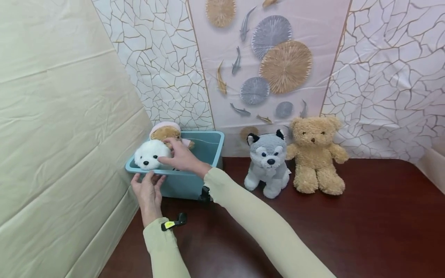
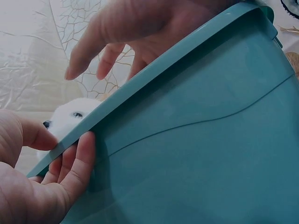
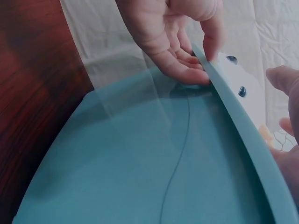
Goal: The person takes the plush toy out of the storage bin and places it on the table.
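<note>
A blue-green plastic bin (image 1: 184, 184) stands at the left of the table. Its front rim (image 2: 154, 77) is pinched between the thumb and curled fingers of my left hand (image 1: 147, 193), as the left wrist view shows closely. Inside the bin's left end sits a white plush animal (image 1: 151, 154), its face turned toward me. Behind it is a brown plush toy (image 1: 166, 134) with a pale pink hat. My right hand (image 1: 182, 155) reaches over the bin beside the white plush, fingers spread and loosely bent; in the right wrist view its thumb appears apart from the plush.
To the right of the bin, a grey-and-white husky plush (image 1: 267, 164) sits on the dark red table (image 1: 382, 216). A tan teddy bear (image 1: 314, 154) is just beside it, near the patterned backdrop. A pale cloth wall (image 1: 69, 154) borders the bin's left side.
</note>
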`<state>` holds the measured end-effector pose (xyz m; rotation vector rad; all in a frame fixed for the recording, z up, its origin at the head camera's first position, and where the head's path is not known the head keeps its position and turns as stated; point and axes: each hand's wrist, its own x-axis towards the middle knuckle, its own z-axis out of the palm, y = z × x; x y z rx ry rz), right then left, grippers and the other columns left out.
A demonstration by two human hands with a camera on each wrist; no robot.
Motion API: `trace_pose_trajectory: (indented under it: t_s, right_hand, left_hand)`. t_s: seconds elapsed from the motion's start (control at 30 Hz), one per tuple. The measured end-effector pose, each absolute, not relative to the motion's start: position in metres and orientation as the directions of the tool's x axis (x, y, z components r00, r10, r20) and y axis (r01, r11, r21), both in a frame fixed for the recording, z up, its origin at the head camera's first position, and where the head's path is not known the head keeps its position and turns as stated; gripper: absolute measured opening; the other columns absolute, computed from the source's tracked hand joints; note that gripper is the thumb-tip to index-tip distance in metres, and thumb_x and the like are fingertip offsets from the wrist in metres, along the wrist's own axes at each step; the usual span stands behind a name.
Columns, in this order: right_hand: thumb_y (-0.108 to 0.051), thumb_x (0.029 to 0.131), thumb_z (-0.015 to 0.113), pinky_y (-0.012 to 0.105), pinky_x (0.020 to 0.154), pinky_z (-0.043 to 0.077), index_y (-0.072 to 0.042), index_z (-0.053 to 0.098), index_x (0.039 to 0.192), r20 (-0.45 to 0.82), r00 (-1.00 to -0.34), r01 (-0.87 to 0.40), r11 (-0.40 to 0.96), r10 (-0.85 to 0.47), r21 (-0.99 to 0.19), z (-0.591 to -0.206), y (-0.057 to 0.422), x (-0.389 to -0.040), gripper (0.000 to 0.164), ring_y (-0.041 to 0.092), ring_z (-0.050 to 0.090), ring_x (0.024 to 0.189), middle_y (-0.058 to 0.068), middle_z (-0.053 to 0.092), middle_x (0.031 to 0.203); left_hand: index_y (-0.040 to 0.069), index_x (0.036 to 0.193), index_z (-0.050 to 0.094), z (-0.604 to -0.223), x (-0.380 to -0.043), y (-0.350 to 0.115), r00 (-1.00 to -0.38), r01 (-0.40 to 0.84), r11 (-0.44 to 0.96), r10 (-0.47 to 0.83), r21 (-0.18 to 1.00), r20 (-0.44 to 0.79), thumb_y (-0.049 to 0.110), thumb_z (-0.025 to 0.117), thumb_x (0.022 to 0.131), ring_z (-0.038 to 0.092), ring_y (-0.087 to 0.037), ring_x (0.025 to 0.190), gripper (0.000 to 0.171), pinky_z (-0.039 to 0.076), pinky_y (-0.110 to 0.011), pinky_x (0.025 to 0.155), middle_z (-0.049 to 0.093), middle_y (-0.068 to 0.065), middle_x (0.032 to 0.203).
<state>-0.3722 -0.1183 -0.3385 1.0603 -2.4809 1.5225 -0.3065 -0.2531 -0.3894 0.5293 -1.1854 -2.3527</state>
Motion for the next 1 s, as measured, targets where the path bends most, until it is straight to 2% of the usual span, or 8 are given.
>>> trace_pose_trajectory:
  t_s: [0.17,0.33,0.63,1.0]
  right_hand:
    - [-0.033,0.091,0.068,0.034,0.097,0.051,-0.01,0.037,0.149,0.378,-0.768,-0.593,0.35,-0.517,-0.725,-0.337,-0.127,-0.373,0.069,0.023,0.051,0.125,0.012,0.045,0.147]
    - [-0.036,0.091,0.068,0.043,0.106,0.046,-0.018,0.033,0.151,0.335,-0.798,-0.569,0.444,-0.501,-0.692,-0.333,-0.129,-0.375,0.072,0.025,0.042,0.135,0.01,0.04,0.149]
    - [-0.04,0.091,0.066,0.045,0.105,0.046,-0.025,0.025,0.154,0.285,-0.797,-0.575,0.523,-0.533,-0.629,-0.339,-0.14,-0.377,0.077,0.029,0.043,0.133,0.015,0.036,0.151]
    - [-0.041,0.09,0.068,0.042,0.102,0.047,-0.023,0.021,0.156,0.285,-0.779,-0.605,0.549,-0.559,-0.577,-0.341,-0.148,-0.38,0.083,0.027,0.047,0.126,0.013,0.039,0.149]
  left_hand:
    - [0.017,0.151,0.01,-0.39,-0.307,-0.256,-0.821,0.226,-0.532,-0.555,0.816,-0.134,0.007,0.058,0.096,0.059,-0.017,0.089,0.074,0.061,-0.03,0.08,0.044,-0.007,0.117]
    - [0.018,0.149,0.012,-0.386,-0.31,-0.254,-0.825,0.226,-0.528,-0.55,0.819,-0.127,0.007,0.058,0.096,0.058,-0.018,0.093,0.072,0.06,-0.032,0.083,0.043,-0.007,0.12]
    - [0.016,0.149,0.013,-0.389,-0.309,-0.258,-0.819,0.235,-0.522,-0.561,0.82,-0.123,0.005,0.056,0.095,0.056,-0.017,0.089,0.07,0.061,-0.031,0.08,0.043,-0.007,0.119]
    - [0.017,0.149,0.012,-0.389,-0.308,-0.258,-0.825,0.246,-0.537,-0.553,0.807,-0.117,0.005,0.058,0.095,0.057,-0.016,0.087,0.072,0.061,-0.032,0.08,0.044,-0.007,0.119]
